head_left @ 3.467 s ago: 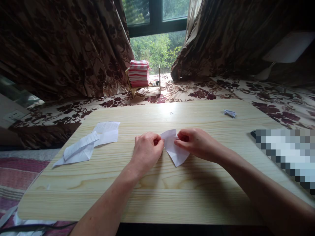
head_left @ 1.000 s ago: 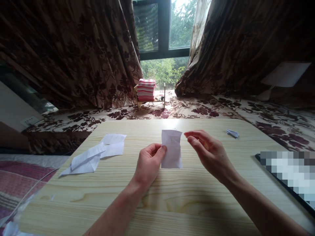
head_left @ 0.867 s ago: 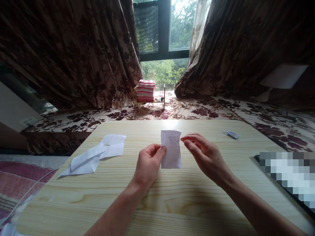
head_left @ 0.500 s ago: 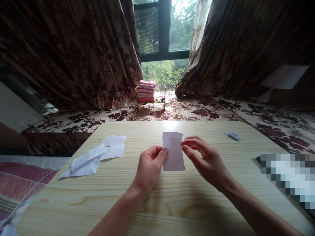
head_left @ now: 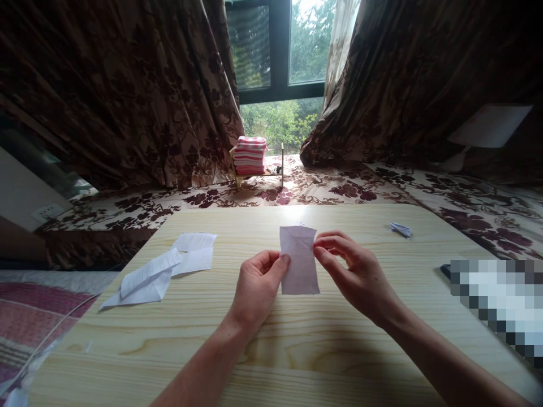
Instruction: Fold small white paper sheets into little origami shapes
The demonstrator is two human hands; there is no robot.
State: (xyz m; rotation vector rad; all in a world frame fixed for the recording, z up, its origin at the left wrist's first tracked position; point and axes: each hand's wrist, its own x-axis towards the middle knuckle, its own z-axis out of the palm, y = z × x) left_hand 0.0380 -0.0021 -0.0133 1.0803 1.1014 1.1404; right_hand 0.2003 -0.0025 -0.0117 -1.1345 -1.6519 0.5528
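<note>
A small white rectangular piece of paper (head_left: 299, 265) is held upright above the wooden table (head_left: 178, 362), with faint creases near its top. My left hand (head_left: 262, 282) pinches its left edge, thumb in front and fingers behind. At the paper's right edge, the thumb and index finger of my right hand (head_left: 356, 271) close on it near the upper part. Its other fingers are curled. Several loose sheets and torn pieces of paper (head_left: 148, 277) lie on the table to the left, partly overlapping.
A small folded paper piece (head_left: 401, 229) lies at the table's far right. A pixelated object (head_left: 500, 305) sits at the right edge. Beyond the table, pink-and-white striped folded cloths (head_left: 250, 155) rest on a small wooden stand. A lamp (head_left: 492, 125) stands at the back right.
My right thumb and fingertips have come in slightly against the paper's right edge. The left hand keeps its pinch. The view has shifted a little.
</note>
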